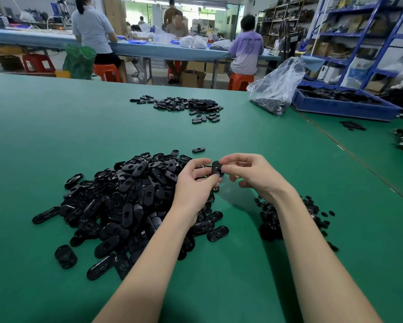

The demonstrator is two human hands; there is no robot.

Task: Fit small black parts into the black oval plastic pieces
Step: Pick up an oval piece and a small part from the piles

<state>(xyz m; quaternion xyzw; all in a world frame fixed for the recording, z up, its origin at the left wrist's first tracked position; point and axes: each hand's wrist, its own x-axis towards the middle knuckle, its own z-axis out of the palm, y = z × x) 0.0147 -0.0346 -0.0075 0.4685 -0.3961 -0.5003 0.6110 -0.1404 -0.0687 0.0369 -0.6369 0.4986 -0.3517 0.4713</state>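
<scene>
A black oval plastic piece (216, 168) stands on end between my two hands, above the green table. My left hand (193, 183) grips its lower end with curled fingers and thumb. My right hand (248, 174) pinches its upper part with fingertips. Whether a small part sits between the fingers is hidden. A big heap of black oval pieces (126, 201) lies under and left of my left hand. A smaller pile of small black parts (272, 217) lies under my right forearm.
A second heap of black pieces (186, 106) lies farther back on the green table (56, 136), with one single piece (198, 150) just beyond my hands. A clear plastic bag (275, 87) and a blue tray (345, 103) stand at the back right. People sit at a far bench.
</scene>
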